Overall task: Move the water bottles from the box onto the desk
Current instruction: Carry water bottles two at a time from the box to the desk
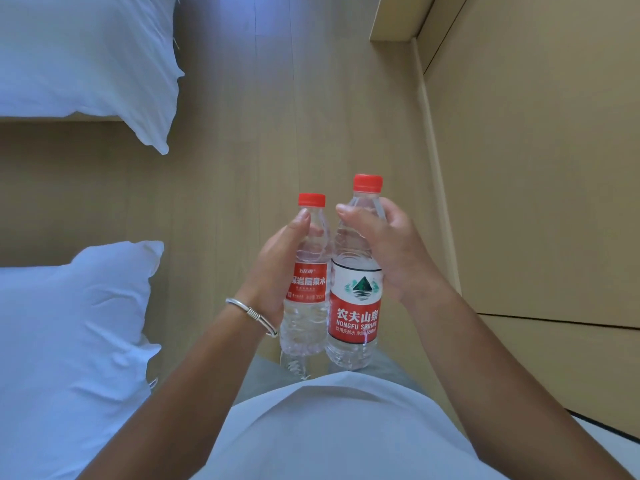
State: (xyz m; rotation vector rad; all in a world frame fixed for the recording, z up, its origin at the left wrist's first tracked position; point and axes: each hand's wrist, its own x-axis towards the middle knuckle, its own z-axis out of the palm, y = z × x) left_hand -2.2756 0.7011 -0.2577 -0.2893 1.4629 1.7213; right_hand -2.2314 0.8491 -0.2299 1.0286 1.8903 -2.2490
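I hold two clear water bottles upright and side by side in front of my waist, above the wooden floor. My left hand [277,268] grips the smaller bottle [306,317], which has a red cap and an all-red label. My right hand [388,247] grips the upper body of the larger bottle [353,306], red-capped with a white and red label. The two bottles touch or nearly touch. A silver bangle sits on my left wrist. No box and no desk are in view.
Two beds with white bedding lie on the left, one far [86,57] and one near [69,334], with a gap between them. A beige wooden wall or cabinet panel [536,168] runs along the right. Light wooden floor [294,116] stretches ahead between them.
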